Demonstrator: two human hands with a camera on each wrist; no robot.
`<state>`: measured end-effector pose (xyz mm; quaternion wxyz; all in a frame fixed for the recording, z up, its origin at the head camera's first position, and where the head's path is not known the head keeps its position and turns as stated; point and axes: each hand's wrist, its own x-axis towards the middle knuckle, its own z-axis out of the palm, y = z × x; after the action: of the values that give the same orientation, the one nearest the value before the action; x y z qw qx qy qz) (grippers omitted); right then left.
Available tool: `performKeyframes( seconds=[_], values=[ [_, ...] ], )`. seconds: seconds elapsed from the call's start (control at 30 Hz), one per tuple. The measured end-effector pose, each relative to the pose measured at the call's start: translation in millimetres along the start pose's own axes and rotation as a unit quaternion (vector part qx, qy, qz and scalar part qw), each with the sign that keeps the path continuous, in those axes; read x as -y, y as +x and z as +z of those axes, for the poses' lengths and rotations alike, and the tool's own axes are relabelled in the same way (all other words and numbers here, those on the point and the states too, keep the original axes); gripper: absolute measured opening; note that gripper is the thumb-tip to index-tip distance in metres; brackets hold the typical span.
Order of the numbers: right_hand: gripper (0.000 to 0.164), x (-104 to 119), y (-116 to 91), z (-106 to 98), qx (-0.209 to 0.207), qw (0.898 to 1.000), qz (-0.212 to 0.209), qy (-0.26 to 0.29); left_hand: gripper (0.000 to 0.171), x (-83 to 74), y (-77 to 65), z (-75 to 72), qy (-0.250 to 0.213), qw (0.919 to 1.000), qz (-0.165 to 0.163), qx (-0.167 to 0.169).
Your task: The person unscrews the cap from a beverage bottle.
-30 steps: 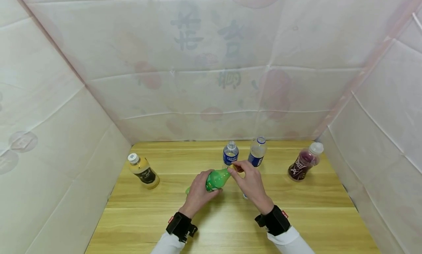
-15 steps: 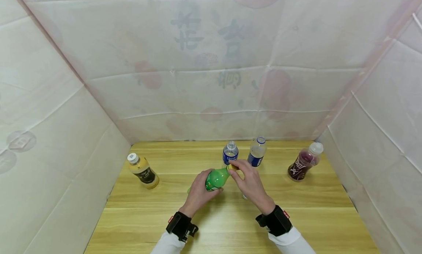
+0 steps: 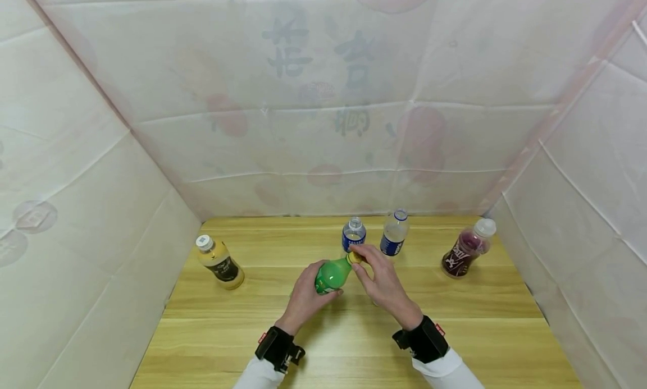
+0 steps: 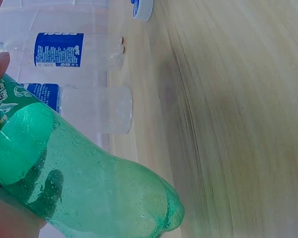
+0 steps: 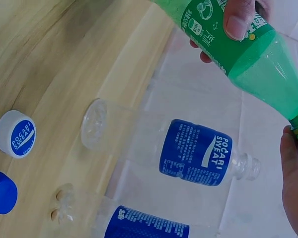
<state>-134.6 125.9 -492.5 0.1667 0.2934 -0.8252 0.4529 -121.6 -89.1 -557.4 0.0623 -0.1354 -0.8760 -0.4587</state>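
Observation:
My left hand [image 3: 306, 294] grips the body of a green plastic bottle [image 3: 332, 275], which is tilted with its neck up and to the right. In the left wrist view the base of the green bottle [image 4: 139, 193] hangs above the table. My right hand [image 3: 382, 279] pinches the yellow cap [image 3: 354, 257] at the bottle's neck with thumb and fingers. Just behind the hands stand two clear bottles without caps: a blue-labelled Pocari Sweat bottle [image 5: 196, 151] and another blue-labelled bottle [image 3: 393, 234].
A white cap [image 5: 17, 134] and a blue cap [image 5: 2, 192] lie on the wooden table [image 3: 273, 243]. At the left stands a yellow drink bottle [image 3: 221, 264], at the right a purple drink bottle [image 3: 466, 251]. Cloth walls [image 3: 323, 142] surround the table.
The green bottle has tipped slightly more upright in my left hand. My right hand's fingers have shifted around the yellow cap, which now shows more.

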Motion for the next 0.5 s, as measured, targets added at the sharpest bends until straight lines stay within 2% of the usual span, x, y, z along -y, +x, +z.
performKeyframes(
  seconds=[0.13,0.27,0.4,0.5],
  values=[
    [0.047,-0.8,-1.0,1.5,0.000,0.999,0.011,0.030,0.075,-0.3,-0.2,-0.1,-0.004,1.0000,0.001,-0.002],
    [0.056,-1.1,-1.3,3.3,-0.016,0.997,0.050,0.056,0.074,-0.6,-0.1,-1.6,0.002,1.0000,-0.002,0.002],
    [0.043,-0.3,-0.7,3.8,-0.050,0.993,0.101,0.028,0.073,0.5,0.4,-4.6,0.023,0.9997,-0.005,0.006],
    [0.030,1.5,-0.1,3.4,-0.056,0.991,0.123,-0.010,0.073,1.3,0.9,-6.4,0.042,0.9991,0.000,0.006]
  ],
)
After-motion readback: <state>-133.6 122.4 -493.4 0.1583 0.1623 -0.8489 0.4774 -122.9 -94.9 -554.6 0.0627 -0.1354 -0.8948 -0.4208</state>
